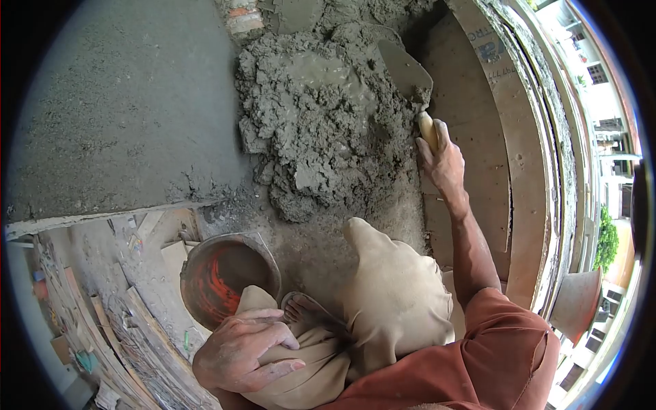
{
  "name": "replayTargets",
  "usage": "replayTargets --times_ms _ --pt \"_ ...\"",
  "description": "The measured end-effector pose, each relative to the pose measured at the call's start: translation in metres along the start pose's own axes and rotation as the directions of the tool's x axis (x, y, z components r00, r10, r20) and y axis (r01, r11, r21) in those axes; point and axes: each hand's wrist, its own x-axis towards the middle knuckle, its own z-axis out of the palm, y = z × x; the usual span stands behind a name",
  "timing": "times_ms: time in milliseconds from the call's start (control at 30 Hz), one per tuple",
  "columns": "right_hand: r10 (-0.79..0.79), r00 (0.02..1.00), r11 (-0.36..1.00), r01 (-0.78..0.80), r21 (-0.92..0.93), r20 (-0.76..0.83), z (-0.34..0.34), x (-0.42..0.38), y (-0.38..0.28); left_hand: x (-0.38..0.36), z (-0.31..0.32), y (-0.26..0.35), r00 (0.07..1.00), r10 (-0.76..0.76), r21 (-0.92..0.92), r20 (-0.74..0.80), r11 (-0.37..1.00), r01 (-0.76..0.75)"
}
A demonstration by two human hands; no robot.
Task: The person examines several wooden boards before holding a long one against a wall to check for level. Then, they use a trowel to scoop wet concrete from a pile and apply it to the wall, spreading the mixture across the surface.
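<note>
My right hand (443, 158) is wrapped round the wooden handle of a trowel (405, 70), whose blade rests against the far right side of a heap of wet mortar (328, 123). Grey mortar clings to the blade near the handle. My left hand (249, 352) lies on my knee with its fingers apart, holding nothing. Just beyond that hand stands a bucket (231, 277), its inside smeared grey and orange-red.
At the left spreads a smooth grey plastered surface (130, 109). Brown boards (471, 123) wall the right side. Several wood strips (113, 328) lie at the lower left. Another bucket (577, 304) sits at the far right, and bricks (244, 19) show at the top.
</note>
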Motion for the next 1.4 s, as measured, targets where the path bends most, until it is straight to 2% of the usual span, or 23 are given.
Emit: replayTargets --times_ms 67,167,333,400,433,467,533,600,633,667,700,733,767,867,900,933,1000,1033,1067,1100,1167,1267,1400 --pt "0.070 0.997 0.994 -0.071 0.079 0.011 0.000 -0.016 0.010 0.001 -0.001 0.000 0.999 0.034 0.044 0.012 0.998 -0.035" --pt "0.027 0.999 0.998 -0.030 0.056 0.044 0.013 -0.030 0.014 0.002 -0.001 0.000 0.999 0.040 0.015 0.037 0.999 -0.041" --pt "-0.272 0.864 0.949 0.169 0.265 0.423 0.082 -0.027 -0.021 0.015 -0.005 0.006 0.994 0.043 0.053 0.098 0.997 -0.048" --pt "-0.311 0.800 0.947 0.218 0.234 0.513 0.063 -0.057 -0.043 0.022 -0.002 0.007 0.992 0.049 0.057 0.117 0.997 -0.056" --pt "-0.237 0.801 0.971 0.206 0.120 0.550 0.045 -0.061 -0.050 0.024 0.000 0.004 0.995 0.060 0.040 0.083 0.997 -0.064" --pt "-0.228 0.796 0.974 0.194 0.120 0.561 0.029 -0.069 -0.047 0.024 0.001 0.003 0.996 0.066 0.019 0.055 0.998 -0.067" --pt "-0.147 0.871 0.974 0.211 -0.086 0.468 0.003 -0.070 -0.023 0.020 -0.001 0.001 0.996 0.077 0.014 0.038 0.997 -0.078" --pt "-0.149 0.941 0.978 0.185 -0.093 0.304 -0.006 -0.072 -0.002 0.008 -0.002 -0.004 0.995 0.068 -0.088 -0.075 0.993 -0.075" --pt "-0.037 0.960 0.990 0.073 -0.121 0.279 -0.007 -0.067 0.002 0.000 0.000 -0.009 0.995 0.062 -0.090 -0.081 0.994 -0.069" --pt "-0.089 0.985 0.989 0.105 -0.100 0.146 0.009 -0.063 0.022 -0.010 0.005 -0.017 0.926 -0.010 -0.050 -0.378 0.999 -0.010" --pt "-0.029 0.979 0.995 0.048 -0.088 0.201 0.024 -0.054 0.026 -0.020 0.009 -0.027 0.765 -0.068 -0.030 -0.641 0.998 0.063" --pt "0.023 0.965 0.997 -0.003 -0.078 0.262 0.035 -0.049 0.027 -0.030 0.013 -0.041 0.592 -0.106 -0.012 -0.799 0.987 0.160" --pt "-0.011 0.958 0.997 0.031 -0.065 0.286 0.045 -0.051 0.030 -0.046 0.020 -0.052 0.364 -0.251 -0.164 -0.897 0.954 0.253" --pt "-0.208 0.925 0.953 0.119 0.279 0.318 0.076 -0.044 0.010 -0.091 0.032 -0.101 -0.010 -0.133 -0.118 -0.991 0.835 0.537" --pt "-0.318 0.906 0.897 0.194 0.397 0.278 0.074 -0.046 0.007 -0.106 0.039 -0.114 -0.024 -0.118 -0.106 -0.993 0.763 0.637" --pt "-0.263 0.893 0.906 0.098 0.413 0.365 0.062 -0.051 0.002 -0.115 0.049 -0.128 -0.110 -0.227 -0.242 -0.968 0.713 0.658" --pt "-0.313 0.844 0.927 0.171 0.334 0.436 0.028 -0.058 -0.008 -0.130 0.070 -0.153 -0.164 -0.292 -0.321 -0.942 0.649 0.690" --pt "-0.335 0.850 0.940 0.274 0.202 0.406 0.019 -0.062 -0.005 -0.127 0.075 -0.156 -0.150 -0.477 -0.486 -0.866 0.733 0.476" --pt "-0.355 0.842 0.933 0.291 0.213 0.405 0.009 -0.070 -0.008 -0.122 0.079 -0.160 -0.073 -0.635 -0.632 -0.769 0.739 0.235" --pt "-0.295 0.874 0.951 0.232 0.203 0.385 0.001 -0.081 -0.017 -0.120 0.085 -0.168 -0.091 -0.633 -0.635 -0.769 0.737 0.233" --pt "-0.242 0.899 0.963 0.175 0.207 0.366 0.005 -0.088 -0.031 -0.118 0.098 -0.190 0.079 -0.710 -0.714 -0.699 0.690 -0.117" --pt "-0.071 0.851 0.937 -0.121 0.328 0.520 0.041 -0.093 -0.046 -0.120 0.116 -0.209 -0.001 -0.750 -0.702 -0.661 0.619 -0.352" --pt "0.136 0.654 0.782 -0.532 0.325 0.744 0.078 -0.110 -0.048 -0.155 0.137 -0.206 -0.123 -0.781 -0.648 -0.613 0.585 -0.487"
